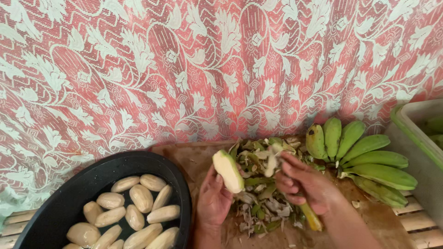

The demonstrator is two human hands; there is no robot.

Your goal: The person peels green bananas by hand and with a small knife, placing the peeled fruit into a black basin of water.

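Your left hand grips a half-peeled banana over the pile of peelings; your right hand is closed on a yellow-handled peeler. The black basin at left holds peeled bananas in water. Beside the green banana bunch, a grey crate holds green fruit, barely visible.

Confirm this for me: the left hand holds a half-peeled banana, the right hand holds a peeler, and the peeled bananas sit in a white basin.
Wrong on one point: the basin is black, not white, as the head view shows. The left hand does hold the half-peeled banana, and the right hand the peeler.
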